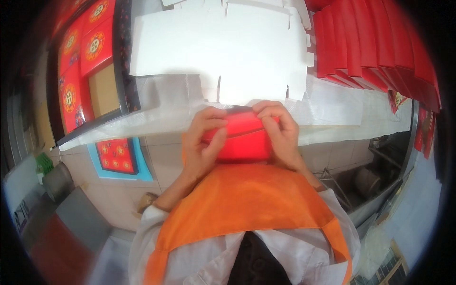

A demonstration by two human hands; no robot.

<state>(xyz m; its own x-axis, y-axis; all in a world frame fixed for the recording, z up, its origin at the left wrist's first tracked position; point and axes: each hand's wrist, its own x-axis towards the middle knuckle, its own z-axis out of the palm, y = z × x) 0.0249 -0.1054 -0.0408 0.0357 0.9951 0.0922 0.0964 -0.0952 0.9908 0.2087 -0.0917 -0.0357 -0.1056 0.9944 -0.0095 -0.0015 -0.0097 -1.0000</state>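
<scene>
Close to my orange apron, a small red cardboard box (244,148) is held between both hands at the table's front edge. A red flap along its upper side stands partly folded, with a dark slit showing beneath it. My left hand (207,135) grips the box's left side, thumb and fingers closed at the flap. Over the far right corner, my right hand (281,130) curls its fingers onto the flap, thumb bent. The underside of the box is hidden. Just beyond my fingers lie flat white cardboard blanks (218,47), stacked and overlapping.
At the left, a dark-edged tray (107,115) holds several red printed boxes and one bare tan compartment. Folded red boxes (375,38) stand in a row at the far right. Below the table's left side, a red printed box set (116,156) lies on a light-blue sheet (142,159).
</scene>
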